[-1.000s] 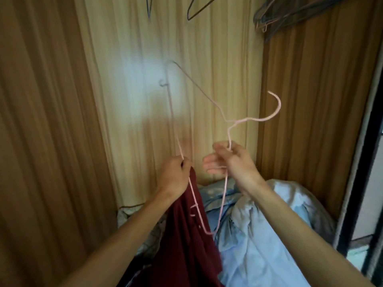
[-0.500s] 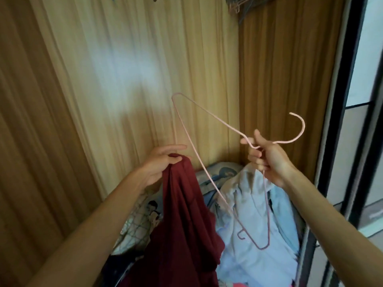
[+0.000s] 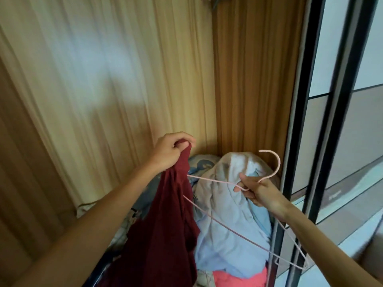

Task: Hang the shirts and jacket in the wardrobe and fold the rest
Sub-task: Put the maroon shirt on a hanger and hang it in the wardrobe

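Maroon shirt, pink hanger (lettering blurred)

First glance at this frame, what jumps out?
A maroon shirt hangs centre-frame, pinched at its top by the left grip. The right grip holds a pink hanger at its neck, one end passing behind the shirt. Behind them, a pale blue pile of clothes lies in the wardrobe corner.

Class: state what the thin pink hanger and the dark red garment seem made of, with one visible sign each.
Thin pink hanger: probably coated wire, matte; very slender, bent into a hook. Dark red garment: soft matte fabric, perhaps cotton knit; it droops in limp folds from the left hand.
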A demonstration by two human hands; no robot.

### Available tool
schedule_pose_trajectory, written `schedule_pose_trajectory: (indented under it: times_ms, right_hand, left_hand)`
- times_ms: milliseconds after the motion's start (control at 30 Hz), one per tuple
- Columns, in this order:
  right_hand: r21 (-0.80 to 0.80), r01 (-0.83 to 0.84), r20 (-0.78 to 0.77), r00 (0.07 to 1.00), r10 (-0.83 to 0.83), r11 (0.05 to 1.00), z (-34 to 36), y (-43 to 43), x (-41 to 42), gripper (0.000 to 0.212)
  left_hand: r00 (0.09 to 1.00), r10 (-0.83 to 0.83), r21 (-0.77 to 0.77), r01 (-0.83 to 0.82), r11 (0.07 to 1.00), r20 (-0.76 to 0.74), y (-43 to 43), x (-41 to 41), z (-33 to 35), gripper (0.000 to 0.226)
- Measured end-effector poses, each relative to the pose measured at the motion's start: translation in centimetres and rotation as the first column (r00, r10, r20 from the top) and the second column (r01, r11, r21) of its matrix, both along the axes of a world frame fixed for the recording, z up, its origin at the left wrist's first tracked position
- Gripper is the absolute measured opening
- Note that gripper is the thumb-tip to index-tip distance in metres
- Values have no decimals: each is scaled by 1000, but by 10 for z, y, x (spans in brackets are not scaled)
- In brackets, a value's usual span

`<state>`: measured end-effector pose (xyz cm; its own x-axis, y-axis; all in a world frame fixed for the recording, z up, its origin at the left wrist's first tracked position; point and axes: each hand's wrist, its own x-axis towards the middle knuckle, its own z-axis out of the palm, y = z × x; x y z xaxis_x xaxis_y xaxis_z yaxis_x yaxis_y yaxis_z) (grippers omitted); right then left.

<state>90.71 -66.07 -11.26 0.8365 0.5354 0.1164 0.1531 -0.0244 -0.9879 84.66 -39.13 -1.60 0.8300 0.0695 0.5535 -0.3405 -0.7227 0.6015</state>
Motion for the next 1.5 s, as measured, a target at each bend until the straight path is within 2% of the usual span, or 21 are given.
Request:
schedule_pose_trajectory:
  times_ms: [167,300,400,500,600,667,767,867,1000,1133,1200,1300,1500]
  right_hand:
    - [-32,-33,39,999,34,999,20,34,-13,53]
    - [26,-71,106,992,68,997,32,68,-28,37]
    - [93,-36,60,998,31,995,32,83,-31,31]
    - [128,3,39,999,-8,992,30,82,-24,23]
    - [109,-29,39,999,25,994,29,80,-17,23]
    - [96,-100,38,995,97,990,29,85,-15,24]
    - [64,-214,65,976,210,975,30,103,-23,25]
    - [92,-303,83,952,296,949,34,122,-38,25]
    - [69,-279,130,954,269,958,41,131,-38,26]
    - [62,-229,198,957,213,971,49,119,-17,27]
    - [96,-252,196,953,230,963,55,110,-9,27]
    - [151,-286,223,942,249,946,64,104,-9,28]
    - [169,-291,350,911,219,942,67,136,-46,27]
  left_hand:
    - [976,-190,-89,181,979,-106,-37,-3,7,29]
    - [944,-271,-91,258,962,-191,-58,-14,12,25]
    - [962,-134,18,143,990,-237,-45,-22,14,24]
    - [973,154,255,-107,961,-173,-11,-40,27,22]
    - [889,452,535,-345,771,-78,17,-69,53,24]
    - [817,577,667,-423,614,-13,33,-90,67,22]
    - [733,675,787,-465,404,86,55,-117,79,18]
    - [730,657,811,-493,316,187,66,-142,86,22]
    - [746,632,803,-500,323,211,80,-178,90,26]
    - [660,719,778,-562,281,217,96,-209,91,14]
    - [639,739,761,-583,284,213,97,-215,90,23]
    - [659,729,701,-609,372,186,94,-215,89,32]
    - [765,633,575,-572,584,118,73,-185,90,24]
